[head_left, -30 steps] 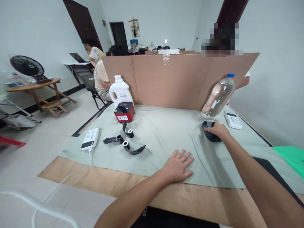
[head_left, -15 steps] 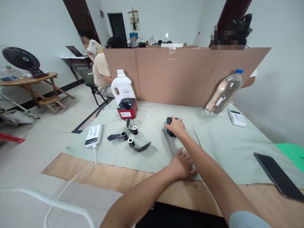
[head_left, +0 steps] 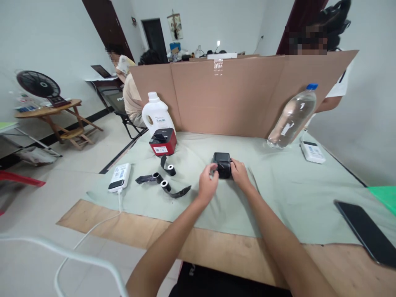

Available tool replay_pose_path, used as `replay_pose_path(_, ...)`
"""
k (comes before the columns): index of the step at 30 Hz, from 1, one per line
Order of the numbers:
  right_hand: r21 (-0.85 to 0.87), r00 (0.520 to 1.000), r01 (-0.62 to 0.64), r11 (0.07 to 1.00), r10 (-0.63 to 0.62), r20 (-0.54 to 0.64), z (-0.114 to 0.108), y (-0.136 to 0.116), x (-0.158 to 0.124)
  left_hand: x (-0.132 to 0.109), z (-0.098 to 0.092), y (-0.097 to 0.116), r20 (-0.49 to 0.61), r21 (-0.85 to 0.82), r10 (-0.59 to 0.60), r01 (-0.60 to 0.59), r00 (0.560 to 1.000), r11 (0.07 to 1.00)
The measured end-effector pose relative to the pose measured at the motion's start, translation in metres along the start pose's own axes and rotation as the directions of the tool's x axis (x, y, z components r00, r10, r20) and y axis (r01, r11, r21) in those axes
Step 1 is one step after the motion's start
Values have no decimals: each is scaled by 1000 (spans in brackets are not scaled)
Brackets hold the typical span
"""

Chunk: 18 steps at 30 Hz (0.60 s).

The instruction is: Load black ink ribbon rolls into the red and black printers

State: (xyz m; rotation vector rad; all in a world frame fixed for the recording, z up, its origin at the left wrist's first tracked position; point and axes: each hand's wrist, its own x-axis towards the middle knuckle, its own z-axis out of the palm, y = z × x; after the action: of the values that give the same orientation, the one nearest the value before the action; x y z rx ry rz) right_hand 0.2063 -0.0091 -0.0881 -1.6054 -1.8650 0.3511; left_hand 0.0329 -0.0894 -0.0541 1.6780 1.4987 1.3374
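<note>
One black box (head_left: 222,166) sits between my left hand (head_left: 208,185), fingers loosely apart, and my right hand (head_left: 240,175), touching its side; I can't tell if that one grips.

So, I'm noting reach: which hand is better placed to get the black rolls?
Probably the left hand: it is nearer the black rolls, which lie to its left; the right hand is right of the black device.

We see a black device (head_left: 223,166) on the cloth-covered desk (head_left: 148,234), the right grip (head_left: 241,174) holding its right side, the left grip (head_left: 208,185) at its left. Farther left, we note three black rolls (head_left: 166,186) before a red-and-black box (head_left: 167,147).
</note>
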Motion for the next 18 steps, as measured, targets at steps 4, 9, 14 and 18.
replay_pose_path(4,5,999,30,1000,-30,-15,5,3,-3,39,14,-20,72,-50,-161,164,984,985)
replay_pose_path(9,-14,1000,13,1000,-13,21,1,3,-4,41,37,-32,-4,19,-182,182,983,983)
replay_pose_path(14,-52,998,-3,999,6,57,0,1,-6,32,34,-28,8,139,-176,173,984,975)
replay_pose_path(18,-74,996,3,997,4,91,-1,0,-5,34,34,-24,6,377,-116,106,993,920)
